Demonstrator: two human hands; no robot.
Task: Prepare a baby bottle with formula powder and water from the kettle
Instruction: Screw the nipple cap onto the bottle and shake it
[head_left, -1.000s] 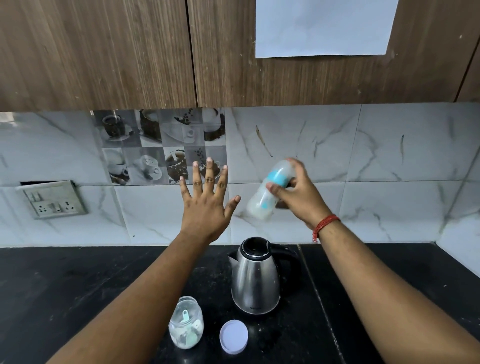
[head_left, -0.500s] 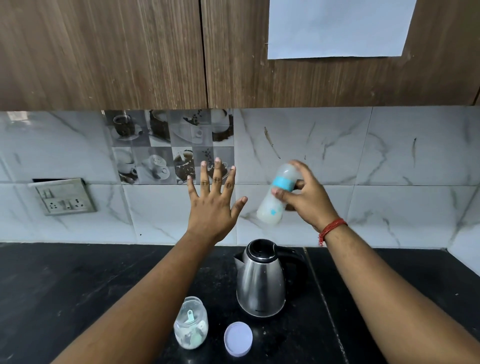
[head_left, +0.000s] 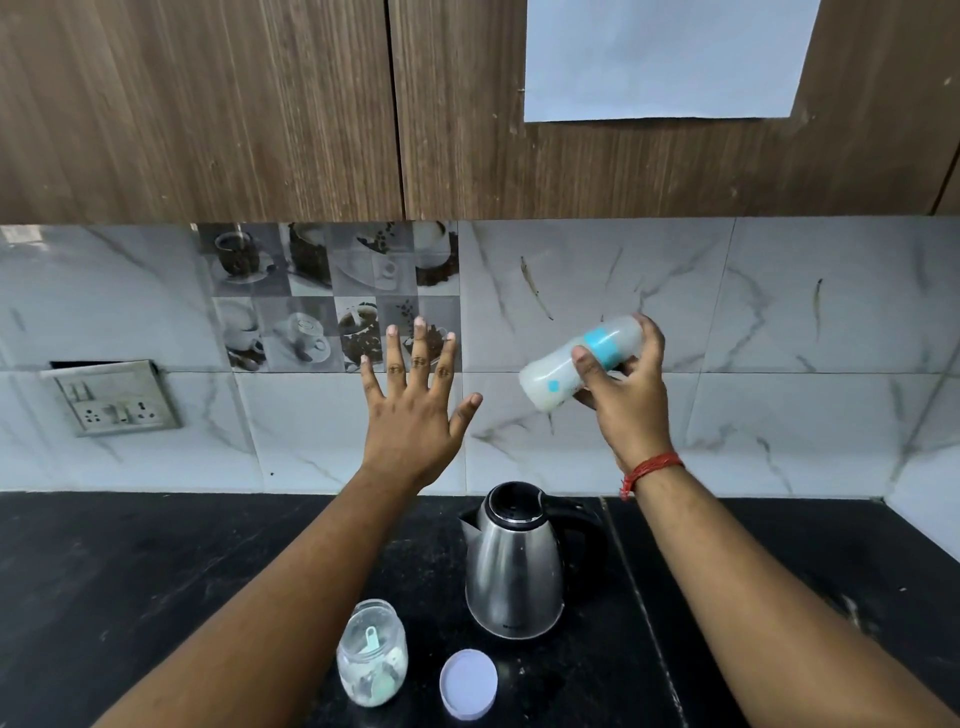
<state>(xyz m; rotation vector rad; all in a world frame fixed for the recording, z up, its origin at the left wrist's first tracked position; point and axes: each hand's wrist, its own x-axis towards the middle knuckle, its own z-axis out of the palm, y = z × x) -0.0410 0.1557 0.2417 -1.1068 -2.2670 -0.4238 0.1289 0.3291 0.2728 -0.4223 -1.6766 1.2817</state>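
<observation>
My right hand (head_left: 631, 400) is wrapped around the baby bottle (head_left: 579, 364), thumb across its front and fingers curled behind, holding it up in the air in front of the marble wall tiles (head_left: 779, 338). The bottle lies tilted almost on its side, its teal band (head_left: 601, 344) near my fingers and its cloudy white base end pointing down and to the left; the other end is hidden by my fingers. A red thread bracelet (head_left: 652, 467) sits on that wrist. My left hand (head_left: 415, 415) is raised beside it, well apart from the bottle, palm facing away, fingers straight and spread, holding nothing. Below both hands, on the black countertop (head_left: 104, 597), the steel kettle (head_left: 514, 571) stands upright with its black handle to the right. Nearer to me, the open formula jar (head_left: 371, 654) stands with a pale green scoop (head_left: 371, 639) inside, and its white lid (head_left: 467, 683) lies flat just beside it on the right. A socket plate (head_left: 117, 400) is mounted on the wall far left, and a sheet of paper (head_left: 665, 57) hangs on the wooden cabinet (head_left: 208, 104) above.
</observation>
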